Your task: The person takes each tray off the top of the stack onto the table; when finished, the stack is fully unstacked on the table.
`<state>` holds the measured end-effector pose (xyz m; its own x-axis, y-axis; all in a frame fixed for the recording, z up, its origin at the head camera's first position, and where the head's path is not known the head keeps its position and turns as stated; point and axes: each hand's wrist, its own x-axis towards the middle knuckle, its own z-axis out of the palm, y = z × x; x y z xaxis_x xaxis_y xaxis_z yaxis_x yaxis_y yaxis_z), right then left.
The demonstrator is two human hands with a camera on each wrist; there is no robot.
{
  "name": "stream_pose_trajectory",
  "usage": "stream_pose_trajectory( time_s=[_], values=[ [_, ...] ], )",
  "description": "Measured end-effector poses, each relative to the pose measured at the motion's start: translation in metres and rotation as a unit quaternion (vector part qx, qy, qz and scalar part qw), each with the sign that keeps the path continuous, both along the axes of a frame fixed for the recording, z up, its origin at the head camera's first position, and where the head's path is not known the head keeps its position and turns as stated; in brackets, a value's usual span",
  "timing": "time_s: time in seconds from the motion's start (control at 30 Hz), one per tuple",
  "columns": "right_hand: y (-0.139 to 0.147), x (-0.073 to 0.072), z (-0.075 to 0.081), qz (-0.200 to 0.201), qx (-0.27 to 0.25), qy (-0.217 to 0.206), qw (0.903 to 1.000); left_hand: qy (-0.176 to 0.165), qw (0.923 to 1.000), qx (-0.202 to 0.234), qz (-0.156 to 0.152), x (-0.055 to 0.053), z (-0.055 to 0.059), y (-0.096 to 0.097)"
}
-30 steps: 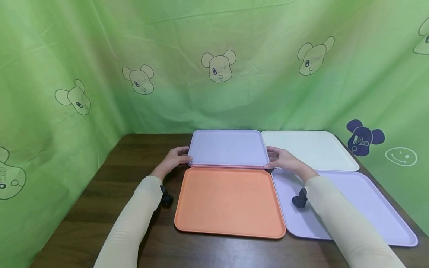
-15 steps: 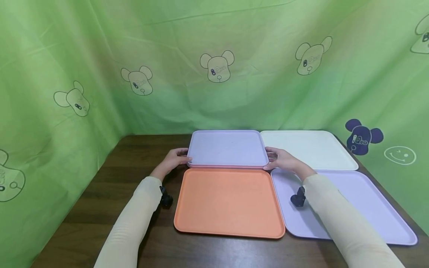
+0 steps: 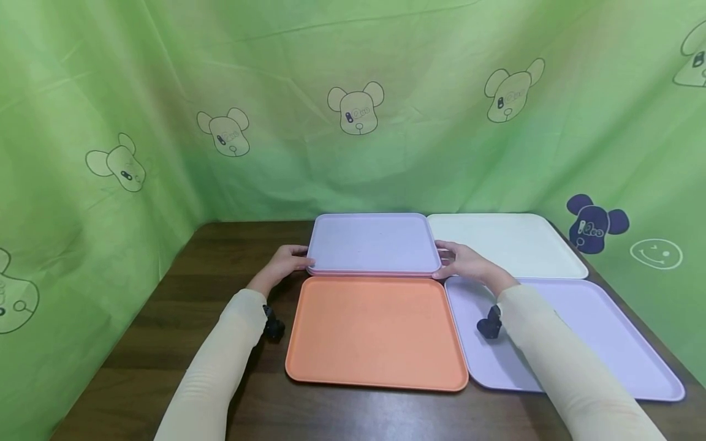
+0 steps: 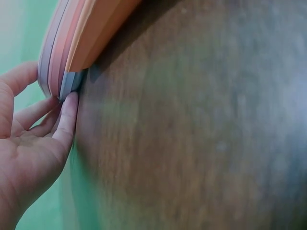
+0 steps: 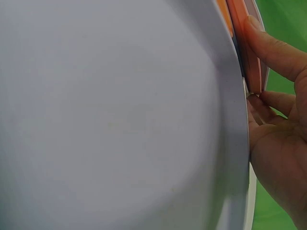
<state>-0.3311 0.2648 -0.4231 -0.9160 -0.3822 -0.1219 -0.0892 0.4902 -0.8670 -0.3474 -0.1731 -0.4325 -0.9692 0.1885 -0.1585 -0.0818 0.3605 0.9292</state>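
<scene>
A stack of small trays lies at the back middle of the table, a lavender tray [image 3: 375,242] on top. Beneath its front edge shows a pink tray [image 4: 58,62], and the left wrist view shows a blue-grey edge [image 4: 68,85] lower still. My left hand [image 3: 282,266] grips the stack's left side near the front corner, thumb at the top rim and fingertips under the edge. At the opposite side my right hand [image 3: 469,266] pinches the stack, its thumb [image 5: 254,24] against the rim and its fingers below. An orange tray [image 3: 377,334] lies flat just in front.
To the right of the stack lies a white tray [image 3: 502,242]. A large lavender tray [image 3: 584,334] sits before it, under my right forearm. Dark wood tabletop [image 3: 182,331] shows at the left. A green printed curtain [image 3: 287,171] hangs behind and along both sides.
</scene>
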Motion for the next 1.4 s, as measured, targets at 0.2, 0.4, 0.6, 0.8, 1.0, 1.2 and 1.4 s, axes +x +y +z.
stream_pose_trajectory(
  time_s=[0.2, 0.4, 0.6, 0.8, 1.0, 1.2, 1.4],
  values=[
    [0.0, 0.0, 0.001, -0.001, -0.002, 0.001, 1.0, 0.0, 0.9999, -0.01, 0.013, 0.0, 0.002, 0.004],
    [0.0, 0.001, 0.001, 0.002, 0.004, 0.005, 1.0, -0.003, 0.9992, -0.021, 0.033, 0.001, 0.003, 0.007],
    [0.001, 0.001, 0.001, 0.003, 0.01, 0.008, 0.9999, 0.005, 0.9988, -0.029, 0.039, 0.001, 0.003, 0.009],
    [0.001, 0.001, 0.0, 0.0, 0.01, 0.004, 0.9999, 0.012, 0.9987, -0.027, 0.042, 0.002, 0.002, 0.01],
    [0.001, 0.0, -0.001, 0.003, 0.012, 0.006, 0.9999, 0.012, 0.9988, -0.002, 0.047, 0.003, 0.001, 0.009],
    [0.001, 0.0, -0.001, 0.003, 0.009, 0.006, 0.9999, 0.022, 0.998, 0.026, 0.054, 0.005, 0.004, 0.007],
    [0.002, 0.0, -0.001, 0.0, 0.003, -0.001, 1.0, 0.021, 0.9966, 0.044, 0.066, 0.003, 0.008, -0.001]
  ],
)
